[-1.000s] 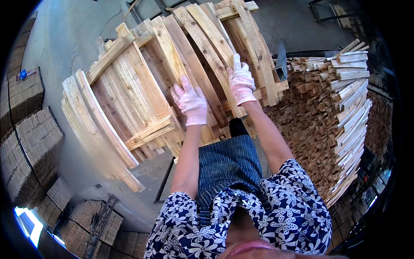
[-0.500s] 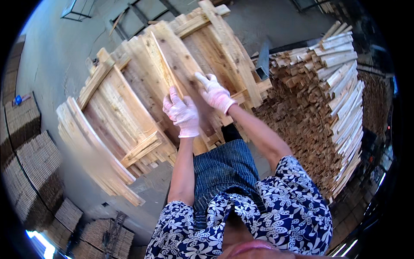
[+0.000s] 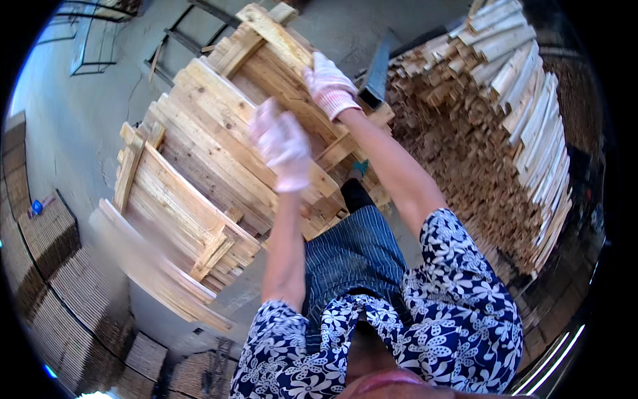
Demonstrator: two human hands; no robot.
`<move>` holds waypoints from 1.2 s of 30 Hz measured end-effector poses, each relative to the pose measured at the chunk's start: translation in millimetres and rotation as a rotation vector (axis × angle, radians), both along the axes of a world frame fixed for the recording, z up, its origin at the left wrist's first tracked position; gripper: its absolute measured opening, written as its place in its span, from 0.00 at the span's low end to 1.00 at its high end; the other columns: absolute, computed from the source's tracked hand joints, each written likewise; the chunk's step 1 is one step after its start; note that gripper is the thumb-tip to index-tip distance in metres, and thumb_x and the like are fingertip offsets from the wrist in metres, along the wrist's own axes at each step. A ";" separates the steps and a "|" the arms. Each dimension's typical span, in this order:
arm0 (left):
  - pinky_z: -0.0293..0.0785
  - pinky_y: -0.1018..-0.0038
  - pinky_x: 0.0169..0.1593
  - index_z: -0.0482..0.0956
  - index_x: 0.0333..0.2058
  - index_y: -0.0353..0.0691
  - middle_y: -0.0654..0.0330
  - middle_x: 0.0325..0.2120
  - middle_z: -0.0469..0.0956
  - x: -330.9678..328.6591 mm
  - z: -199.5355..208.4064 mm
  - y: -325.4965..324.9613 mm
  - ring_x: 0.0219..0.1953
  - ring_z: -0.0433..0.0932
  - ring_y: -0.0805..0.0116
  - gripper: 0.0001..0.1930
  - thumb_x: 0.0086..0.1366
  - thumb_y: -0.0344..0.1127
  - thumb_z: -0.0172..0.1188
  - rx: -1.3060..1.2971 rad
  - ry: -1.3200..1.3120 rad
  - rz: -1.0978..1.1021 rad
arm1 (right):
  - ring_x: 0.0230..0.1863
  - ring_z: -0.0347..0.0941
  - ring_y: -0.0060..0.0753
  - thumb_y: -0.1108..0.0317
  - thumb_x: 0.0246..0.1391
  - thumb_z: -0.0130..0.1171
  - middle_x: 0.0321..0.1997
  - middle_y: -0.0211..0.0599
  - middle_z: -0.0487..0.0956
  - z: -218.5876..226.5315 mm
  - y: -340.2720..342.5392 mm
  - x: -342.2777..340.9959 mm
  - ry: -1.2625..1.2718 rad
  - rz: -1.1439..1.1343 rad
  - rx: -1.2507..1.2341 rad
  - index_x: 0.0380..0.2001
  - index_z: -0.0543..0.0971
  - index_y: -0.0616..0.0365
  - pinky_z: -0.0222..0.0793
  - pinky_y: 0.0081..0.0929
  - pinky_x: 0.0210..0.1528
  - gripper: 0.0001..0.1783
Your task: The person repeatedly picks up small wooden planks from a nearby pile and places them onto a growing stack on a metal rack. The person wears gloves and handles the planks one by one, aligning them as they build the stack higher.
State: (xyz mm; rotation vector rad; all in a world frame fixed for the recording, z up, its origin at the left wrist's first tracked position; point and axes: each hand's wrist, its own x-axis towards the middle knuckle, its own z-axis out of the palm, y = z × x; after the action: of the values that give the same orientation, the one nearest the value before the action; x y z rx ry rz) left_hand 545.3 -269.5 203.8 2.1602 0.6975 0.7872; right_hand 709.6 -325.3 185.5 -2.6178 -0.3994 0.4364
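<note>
Workshop interior: grey floor [image 3: 126,93]; bundled slat stacks [image 3: 50,229] along the left; large pile of cut wood [image 3: 458,153] on the right. Centre: row of boards [image 3: 206,120], side by side, in front of the person.

Item one: knotty plank [image 3: 276,34], at the far end of the row, lying across a crosspiece [image 3: 236,56]; long axis slanting from far left toward the near right.

Item two: right grip, gloved [image 3: 330,83], at the plank's near end, touching; the plank extends from it forward and leftward. Nearer of the two.

Item three: left grip, gloved [image 3: 280,139], closer to the body, over the middle boards, apart from the plank.

Condition: left blurred, right covering the plank's end; whether either is spread or pinching wood cannot be told
</note>
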 end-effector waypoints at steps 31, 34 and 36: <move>0.46 0.45 0.73 0.54 0.74 0.50 0.42 0.71 0.54 -85.2 -58.5 2.1 0.73 0.51 0.40 0.37 0.73 0.60 0.46 0.473 1.004 0.224 | 0.60 0.73 0.56 0.54 0.64 0.51 0.58 0.51 0.76 46.1 -372.6 43.3 0.014 -0.056 0.039 0.61 0.75 0.48 0.69 0.45 0.63 0.24; 0.48 0.44 0.72 0.55 0.73 0.48 0.41 0.70 0.56 -80.7 -48.6 9.0 0.73 0.52 0.40 0.38 0.72 0.62 0.48 0.358 1.055 0.207 | 0.57 0.75 0.50 0.57 0.63 0.53 0.58 0.53 0.76 78.0 -412.9 91.6 -0.026 -0.323 0.052 0.62 0.74 0.51 0.71 0.42 0.62 0.25; 0.56 0.46 0.70 0.62 0.69 0.44 0.37 0.66 0.61 -71.0 -28.3 17.8 0.69 0.58 0.38 0.36 0.69 0.58 0.55 0.266 0.986 0.110 | 0.57 0.74 0.47 0.57 0.63 0.55 0.61 0.54 0.73 92.7 -435.4 129.9 -0.086 -0.462 -0.003 0.66 0.71 0.50 0.71 0.41 0.61 0.29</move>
State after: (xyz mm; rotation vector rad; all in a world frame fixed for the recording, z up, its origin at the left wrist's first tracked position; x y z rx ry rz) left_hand 474.3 -251.8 175.5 2.7360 1.2422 -0.2287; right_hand 839.5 -760.7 278.2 -2.6260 0.1832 0.1687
